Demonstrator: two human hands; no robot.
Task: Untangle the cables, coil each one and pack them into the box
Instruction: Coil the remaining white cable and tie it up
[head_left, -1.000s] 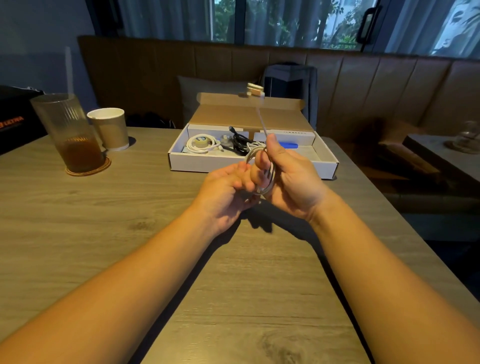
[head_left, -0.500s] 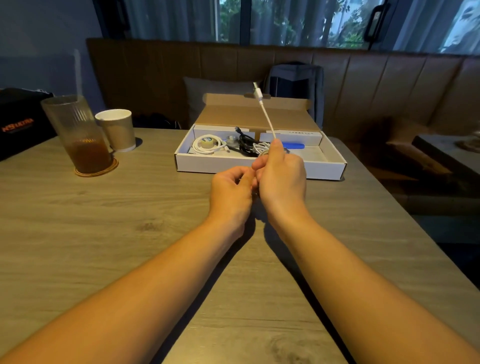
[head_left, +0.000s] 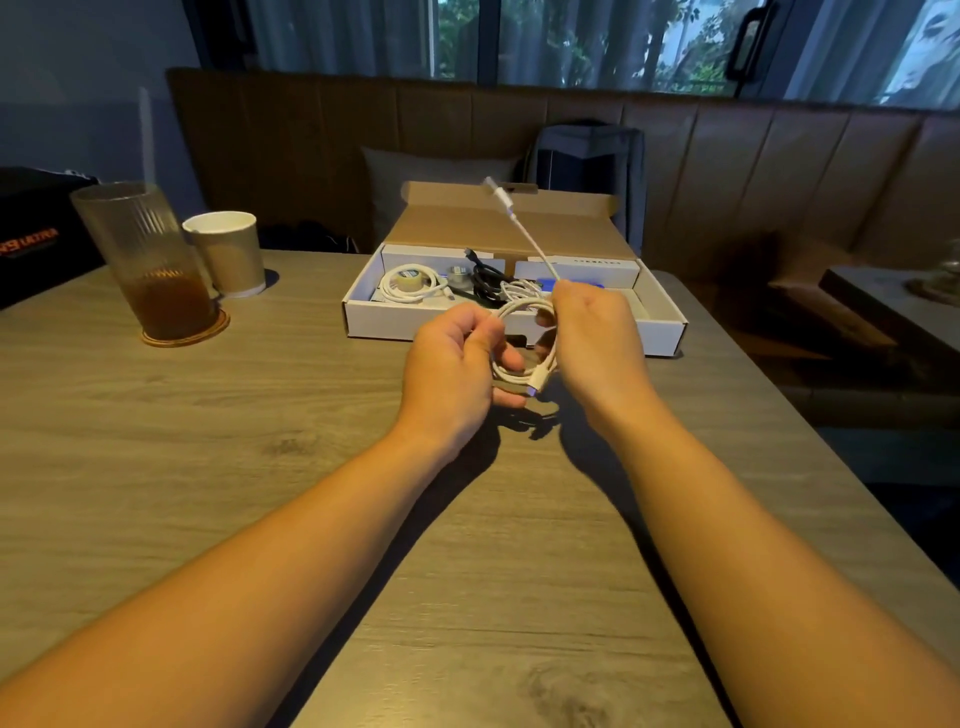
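A white cable (head_left: 519, 312) is wound into a small coil between my hands, just in front of the open white box (head_left: 441, 325). My left hand (head_left: 452, 369) grips the coil's left side. My right hand (head_left: 592, 338) pinches the cable on the right, and its free end with a white plug (head_left: 501, 196) sticks up over the box lid. Another plug (head_left: 537, 384) hangs at the coil's bottom. Inside the box lie a coiled white cable (head_left: 410, 283) and a black cable (head_left: 483, 280).
A ribbed glass of brown drink (head_left: 150, 260) on a coaster and a paper cup (head_left: 228, 252) stand at the left of the wooden table (head_left: 208, 441). The box's brown lid (head_left: 467, 223) stands open toward a padded bench. The table's right edge runs near my right arm.
My hands have drawn apart, so the white coil now shows between them. The free end with its plug has tilted further left. The view has shifted slightly.
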